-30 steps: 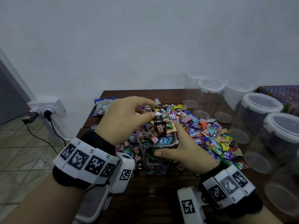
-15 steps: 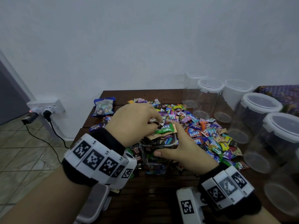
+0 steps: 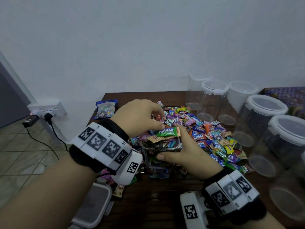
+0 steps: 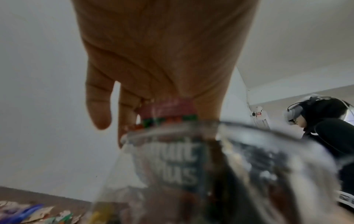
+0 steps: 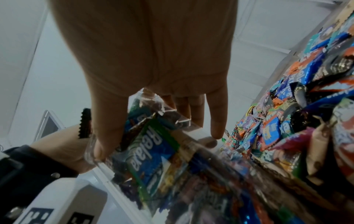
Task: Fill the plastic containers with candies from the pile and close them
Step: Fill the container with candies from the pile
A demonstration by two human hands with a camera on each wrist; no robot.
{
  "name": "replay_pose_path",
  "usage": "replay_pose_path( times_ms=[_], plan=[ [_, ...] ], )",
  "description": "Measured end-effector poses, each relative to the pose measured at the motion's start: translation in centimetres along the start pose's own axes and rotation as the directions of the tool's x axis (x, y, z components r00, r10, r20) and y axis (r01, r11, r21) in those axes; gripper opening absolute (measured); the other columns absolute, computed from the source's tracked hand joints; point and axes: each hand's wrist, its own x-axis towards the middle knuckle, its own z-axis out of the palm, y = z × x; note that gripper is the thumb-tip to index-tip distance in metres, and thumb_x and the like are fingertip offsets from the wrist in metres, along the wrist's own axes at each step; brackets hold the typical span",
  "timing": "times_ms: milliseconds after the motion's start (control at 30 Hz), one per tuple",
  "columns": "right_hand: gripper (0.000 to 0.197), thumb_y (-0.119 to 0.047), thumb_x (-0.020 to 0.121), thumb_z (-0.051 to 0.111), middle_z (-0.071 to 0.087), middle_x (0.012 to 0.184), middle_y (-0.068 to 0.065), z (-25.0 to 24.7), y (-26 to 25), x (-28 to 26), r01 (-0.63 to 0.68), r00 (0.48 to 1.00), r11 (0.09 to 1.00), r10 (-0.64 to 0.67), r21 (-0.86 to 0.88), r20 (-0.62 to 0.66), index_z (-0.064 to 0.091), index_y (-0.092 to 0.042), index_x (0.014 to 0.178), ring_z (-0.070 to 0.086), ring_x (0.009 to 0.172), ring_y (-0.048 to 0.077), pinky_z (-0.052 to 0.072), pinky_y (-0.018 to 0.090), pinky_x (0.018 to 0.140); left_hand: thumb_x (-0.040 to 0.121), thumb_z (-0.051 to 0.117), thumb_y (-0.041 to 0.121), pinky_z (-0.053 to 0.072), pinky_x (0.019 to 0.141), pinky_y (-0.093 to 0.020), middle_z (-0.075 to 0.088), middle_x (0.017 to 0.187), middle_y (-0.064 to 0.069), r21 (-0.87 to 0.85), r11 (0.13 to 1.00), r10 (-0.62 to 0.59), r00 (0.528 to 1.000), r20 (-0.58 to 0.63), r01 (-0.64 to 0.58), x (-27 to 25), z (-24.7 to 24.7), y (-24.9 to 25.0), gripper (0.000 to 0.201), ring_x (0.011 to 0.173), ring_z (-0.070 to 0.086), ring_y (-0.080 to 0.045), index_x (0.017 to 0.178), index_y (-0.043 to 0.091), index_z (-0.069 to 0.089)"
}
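right hand wraps around the full container at middle frame on the bench; left hand seems to pinch candies on top.

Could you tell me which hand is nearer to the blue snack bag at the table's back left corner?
Left. The left hand hovers just right of the blue snack bag; the right hand grips the container farther away.

My dark wooden table carries a heap of wrapped candies; clear lidded containers line its right side; a blue snack bag lies far left; a loose lid sits near-left.
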Motion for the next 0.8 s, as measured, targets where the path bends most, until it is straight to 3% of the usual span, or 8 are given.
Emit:
replay_pose_path(
  times_ms=[67, 133, 267, 367, 500, 600, 667, 800],
  plan=[
    [0.096, -0.036, 0.066, 0.082, 0.055, 0.127, -0.013, -0.1, 0.0, 0.0, 0.000, 1.000, 1.000, 0.000, 0.000, -0.004, 0.020, -0.037, 0.140, 0.055, 0.116, 0.006, 0.043, 0.038, 0.103, 0.081, 0.066, 0.043, 0.046, 0.076, -0.030, 0.062, 0.107, 0.011, 0.044, 0.999, -0.008, 0.997, 0.071, 0.005, 0.3, -0.1, -0.1, 0.025, 0.092, 0.057, -0.009, 0.106, 0.039, 0.064],
    [0.094, -0.035, 0.068, 0.081, 0.055, 0.128, -0.012, -0.1, -0.1, -0.1, -0.006, 1.000, 1.000, 0.006, -0.005, -0.001, 0.021, -0.035, 0.139, 0.055, 0.116, 0.007, 0.043, 0.038, 0.103, 0.083, 0.066, 0.041, 0.042, 0.071, -0.030, 0.061, 0.104, 0.008, 0.076, 0.997, -0.014, 0.998, 0.055, 0.010, 0.6, 0.0, -0.5, 0.023, 0.083, 0.054, -0.008, 0.106, 0.036, 0.065],
    [0.108, -0.059, 0.055, 0.077, 0.042, 0.142, -0.008, 0.0, 0.1, 0.0, -0.004, 1.000, 0.999, 0.004, -0.045, -0.001, 0.014, -0.043, 0.142, 0.045, 0.128, 0.015, 0.038, 0.043, 0.106, 0.088, 0.062, 0.035, 0.040, 0.079, -0.032, 0.054, 0.100, 0.004, 0.043, 0.999, -0.030, 0.998, -0.052, 0.032, 0.9, 0.1, -1.2, 0.018, 0.096, 0.053, -0.016, 0.106, 0.031, 0.066],
    [0.102, -0.057, 0.055, 0.078, 0.045, 0.138, -0.010, 0.0, 0.3, 0.1, 0.007, 1.000, 1.000, -0.007, -0.015, 0.002, 0.018, -0.048, 0.136, 0.048, 0.125, 0.014, 0.040, 0.042, 0.105, 0.089, 0.060, 0.033, 0.041, 0.086, -0.033, 0.054, 0.108, 0.002, 0.014, 0.999, -0.035, 0.990, -0.139, 0.038, 1.2, 0.1, -1.5, 0.022, 0.102, 0.054, -0.017, 0.110, 0.030, 0.064],
    [0.106, -0.060, 0.052, 0.076, 0.047, 0.138, -0.012, 0.0, 0.3, 0.1, 0.026, 1.000, 1.000, -0.026, -0.012, -0.001, 0.020, -0.040, 0.140, 0.049, 0.124, 0.012, 0.041, 0.041, 0.105, 0.086, 0.062, 0.044, 0.042, 0.088, -0.032, 0.056, 0.113, 0.006, -0.043, 0.999, 0.032, 0.998, -0.050, -0.034, 1.7, -0.1, -0.5, 0.028, 0.103, 0.054, -0.012, 0.112, 0.033, 0.064],
    [0.104, -0.058, 0.054, 0.077, 0.052, 0.132, -0.012, 0.1, 0.3, 0.1, 0.049, 0.999, 0.999, -0.049, -0.016, -0.010, 0.024, -0.035, 0.140, 0.052, 0.121, 0.010, 0.042, 0.041, 0.103, 0.081, 0.065, 0.050, 0.045, 0.089, -0.035, 0.062, 0.108, 0.006, -0.050, 0.996, 0.083, 0.992, 0.096, -0.078, 2.4, 0.2, 0.1, 0.034, 0.100, 0.057, -0.012, 0.111, 0.034, 0.065],
    [0.098, -0.056, 0.055, 0.077, 0.055, 0.128, -0.012, 0.0, 0.4, 0.2, 0.058, 0.998, 0.998, -0.058, -0.013, -0.015, 0.028, -0.035, 0.137, 0.054, 0.118, 0.009, 0.044, 0.041, 0.102, 0.080, 0.068, 0.049, 0.046, 0.086, -0.034, 0.063, 0.099, 0.007, -0.057, 0.996, 0.080, 0.988, 0.129, -0.074, 2.8, 0.6, 0.2, 0.033, 0.096, 0.058, -0.013, 0.107, 0.031, 0.065],
    [0.093, -0.054, 0.056, 0.078, 0.057, 0.126, -0.014, 0.0, 0.4, 0.0, 0.060, 0.998, 0.998, -0.060, -0.019, -0.017, 0.030, -0.038, 0.135, 0.055, 0.116, 0.007, 0.044, 0.040, 0.101, 0.081, 0.069, 0.040, 0.042, 0.072, -0.028, 0.058, 0.077, 0.012, -0.200, 0.978, 0.063, 0.998, 0.028, -0.056, 2.7, 0.5, -0.2, 0.017, 0.077, 0.055, -0.011, 0.084, 0.027, 0.057]
  ],
)
